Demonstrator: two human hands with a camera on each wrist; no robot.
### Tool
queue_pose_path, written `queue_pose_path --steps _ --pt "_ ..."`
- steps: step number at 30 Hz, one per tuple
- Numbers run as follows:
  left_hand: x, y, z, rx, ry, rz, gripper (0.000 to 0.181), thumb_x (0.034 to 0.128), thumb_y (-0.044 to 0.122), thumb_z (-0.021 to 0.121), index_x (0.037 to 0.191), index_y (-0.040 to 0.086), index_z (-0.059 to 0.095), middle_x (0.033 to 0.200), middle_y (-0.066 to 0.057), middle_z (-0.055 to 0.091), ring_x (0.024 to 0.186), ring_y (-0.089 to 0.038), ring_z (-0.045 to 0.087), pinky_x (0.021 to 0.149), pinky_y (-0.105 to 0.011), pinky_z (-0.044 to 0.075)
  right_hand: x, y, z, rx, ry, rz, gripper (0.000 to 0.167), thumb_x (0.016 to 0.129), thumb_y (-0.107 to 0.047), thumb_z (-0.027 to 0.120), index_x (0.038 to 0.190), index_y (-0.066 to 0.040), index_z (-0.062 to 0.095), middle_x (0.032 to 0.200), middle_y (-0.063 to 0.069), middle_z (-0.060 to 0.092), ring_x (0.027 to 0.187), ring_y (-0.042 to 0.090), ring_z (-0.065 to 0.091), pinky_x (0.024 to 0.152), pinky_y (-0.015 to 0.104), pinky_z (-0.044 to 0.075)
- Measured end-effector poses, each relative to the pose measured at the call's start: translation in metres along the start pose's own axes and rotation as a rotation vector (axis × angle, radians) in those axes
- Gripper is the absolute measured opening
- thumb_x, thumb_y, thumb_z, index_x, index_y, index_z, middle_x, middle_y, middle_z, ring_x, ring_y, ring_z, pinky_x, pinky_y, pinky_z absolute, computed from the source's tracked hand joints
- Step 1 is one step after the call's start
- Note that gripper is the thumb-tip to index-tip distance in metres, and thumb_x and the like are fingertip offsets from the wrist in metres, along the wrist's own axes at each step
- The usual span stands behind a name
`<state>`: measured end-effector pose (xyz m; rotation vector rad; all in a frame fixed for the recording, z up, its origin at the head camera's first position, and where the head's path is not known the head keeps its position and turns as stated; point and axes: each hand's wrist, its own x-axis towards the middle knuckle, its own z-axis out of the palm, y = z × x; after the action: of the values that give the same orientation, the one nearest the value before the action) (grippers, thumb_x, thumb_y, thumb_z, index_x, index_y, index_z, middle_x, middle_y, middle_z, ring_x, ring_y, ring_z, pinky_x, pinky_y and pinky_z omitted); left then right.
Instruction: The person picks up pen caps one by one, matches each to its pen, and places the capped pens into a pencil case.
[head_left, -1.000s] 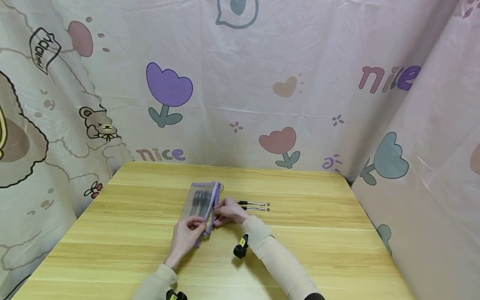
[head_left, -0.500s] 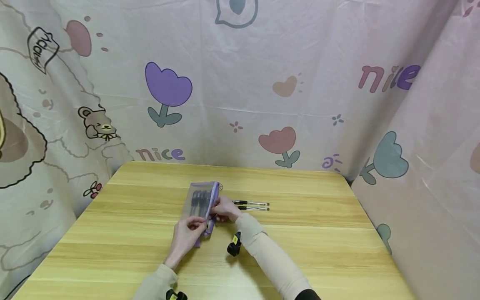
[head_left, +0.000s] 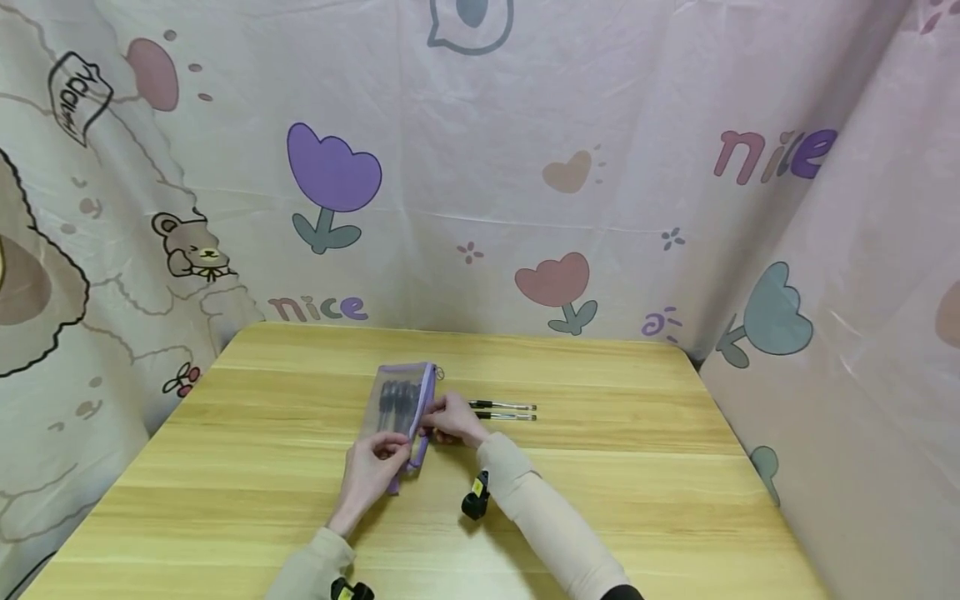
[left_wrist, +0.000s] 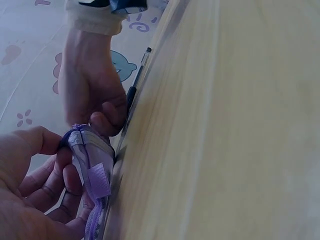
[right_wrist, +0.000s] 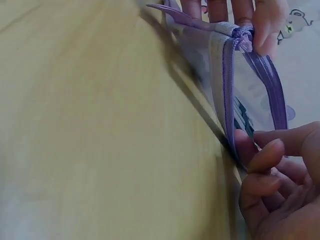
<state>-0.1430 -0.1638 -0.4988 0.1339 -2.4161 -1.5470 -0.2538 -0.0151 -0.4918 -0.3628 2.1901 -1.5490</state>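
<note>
In the head view, a see-through mesh pencil case with purple zipper trim stands tilted near the table's middle, its zipper undone. Several dark pens show through the mesh. My left hand pinches the near corner at the zipper's end. On the right side, my right hand has its fingers curled at the mouth. The right wrist view shows its thumb and a fingertip pinching the lower zipper edge, with dark green pen parts just inside. The fingers partly hide this grip.
Two black-and-clear pens lie side by side on the wooden table, right behind my right hand. A key-ring-like zipper pull hangs at the case's far corner. A printed curtain encloses the back and sides.
My right hand shifted left into the case's mouth, then drew back slightly right. The mouth looks narrower than a second ago. My left hand keeps its hold.
</note>
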Motion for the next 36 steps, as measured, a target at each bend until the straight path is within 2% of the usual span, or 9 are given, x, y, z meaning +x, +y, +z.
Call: queue_pose_path --steps 3,4,7,10,11,16,20,27,36 --pt "-0.001 -0.001 0.0 0.006 -0.006 -0.005 0.009 0.0853 0.004 0.073 0.093 0.002 0.076 0.08 -0.009 0.076 0.063 0.001 0.06 0.064 -0.017 0.05 -0.007 0.007 -0.005 -0.001 0.02 -0.062 0.015 0.092 -0.004 0.067 0.1 0.007 0.074 0.087 0.024 0.075 0.043 0.006 0.046 0.042 0.018 0.037" --pt "-0.001 -0.001 0.0 0.004 -0.009 -0.008 0.009 0.0855 0.004 0.073 0.093 0.001 0.076 0.081 -0.01 0.076 0.063 0.001 0.06 0.064 -0.017 0.05 -0.01 0.009 -0.007 -0.02 0.026 -0.105 0.016 0.092 -0.002 0.066 0.103 0.009 0.073 0.091 0.027 0.074 0.044 0.013 0.051 0.044 0.023 0.043" --pt "-0.001 -0.001 -0.001 -0.002 -0.006 -0.027 0.009 0.0854 0.004 0.073 0.093 0.002 0.076 0.081 -0.01 0.076 0.062 0.001 0.06 0.063 -0.017 0.05 -0.018 0.016 -0.018 -0.087 0.04 -0.245 0.022 0.092 0.0 0.066 0.11 0.011 0.069 0.097 0.029 0.073 0.06 0.025 0.065 0.054 0.024 0.052" --pt "0.0 -0.001 -0.001 -0.007 -0.001 -0.036 0.009 0.0852 0.004 0.073 0.093 0.002 0.076 0.081 -0.01 0.076 0.061 0.0 0.06 0.062 -0.017 0.051 -0.027 0.021 -0.034 -0.184 0.055 -0.349 0.025 0.091 -0.001 0.067 0.113 0.01 0.068 0.101 0.027 0.073 0.081 0.036 0.069 0.069 0.026 0.058" --pt "0.0 0.0 -0.001 -0.007 0.0 -0.037 0.009 0.0851 0.004 0.073 0.093 0.002 0.076 0.081 -0.01 0.075 0.061 0.0 0.06 0.062 -0.017 0.051 -0.03 0.023 -0.04 -0.203 0.063 -0.361 0.027 0.091 -0.002 0.068 0.115 0.009 0.068 0.102 0.024 0.073 0.085 0.031 0.07 0.072 0.022 0.056" --pt "0.0 0.0 -0.002 -0.007 -0.004 -0.033 0.009 0.0847 0.003 0.073 0.093 0.001 0.076 0.08 -0.01 0.075 0.059 -0.001 0.06 0.06 -0.017 0.051 -0.045 0.032 -0.069 -0.309 0.124 -0.385 0.032 0.092 -0.008 0.069 0.122 0.003 0.066 0.116 0.019 0.072 0.105 0.033 0.068 0.095 0.042 0.055" --pt "-0.001 0.0 -0.002 0.0 -0.011 -0.027 0.009 0.0851 0.004 0.073 0.093 0.001 0.076 0.08 -0.009 0.075 0.059 -0.001 0.059 0.061 -0.018 0.051 -0.054 0.041 -0.089 -0.37 0.155 -0.397 0.036 0.09 -0.008 0.071 0.124 0.003 0.064 0.122 0.02 0.07 0.114 0.036 0.066 0.103 0.052 0.05" --pt "-0.001 -0.001 -0.002 0.017 0.004 -0.024 0.01 0.0842 0.005 0.072 0.093 0.002 0.077 0.079 -0.008 0.075 0.064 0.001 0.059 0.063 -0.017 0.049 -0.056 0.053 -0.11 -0.526 0.183 -0.382 0.039 0.085 -0.003 0.075 0.123 0.002 0.066 0.119 0.017 0.071 0.11 0.033 0.067 0.101 0.05 0.051" --pt "0.0 0.0 -0.001 0.017 0.006 -0.023 0.01 0.0846 0.006 0.073 0.093 0.002 0.077 0.08 -0.008 0.075 0.064 0.0 0.06 0.062 -0.017 0.049 -0.055 0.056 -0.118 -0.603 0.217 -0.35 0.03 0.083 0.0 0.076 0.113 0.0 0.071 0.108 0.013 0.074 0.101 0.028 0.069 0.094 0.045 0.056"
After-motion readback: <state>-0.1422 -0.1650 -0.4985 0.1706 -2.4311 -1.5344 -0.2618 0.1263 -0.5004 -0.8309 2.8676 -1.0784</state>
